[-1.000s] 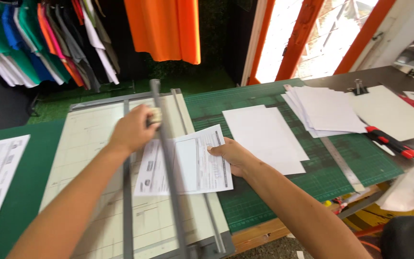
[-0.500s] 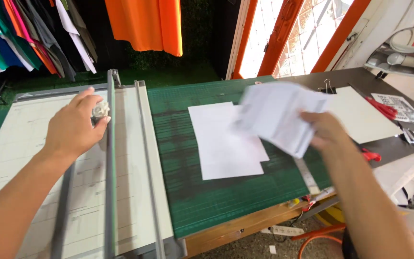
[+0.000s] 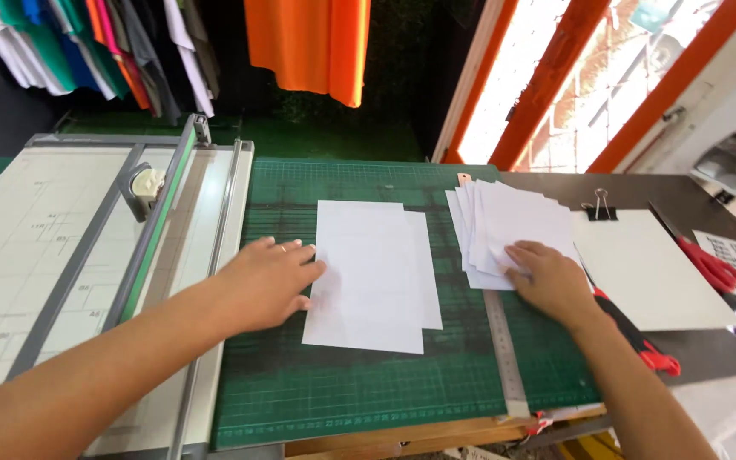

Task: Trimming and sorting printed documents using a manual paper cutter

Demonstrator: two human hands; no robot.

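My left hand (image 3: 267, 281) lies flat on the green cutting mat (image 3: 359, 383), fingertips touching the left edge of a small stack of white sheets (image 3: 373, 273). My right hand (image 3: 549, 281) presses palm down on a fanned pile of white papers (image 3: 508, 226) further right, fingers spread. Neither hand holds anything. A large paper trimmer (image 3: 53, 247) with a sliding cutter head (image 3: 146, 184) on its rail sits at the left, away from both hands.
A metal ruler (image 3: 501, 349) lies beside the fanned pile. White sheets with a binder clip (image 3: 599, 207), red scissors (image 3: 709, 264) and a red-handled tool (image 3: 645, 349) are at the right. An orange shirt (image 3: 308, 43) and other shirts hang behind the table.
My left hand left the trimmer's cutter head and came down onto the mat by the white sheets. My right hand set the cut paper on the fanned pile and rests on it.
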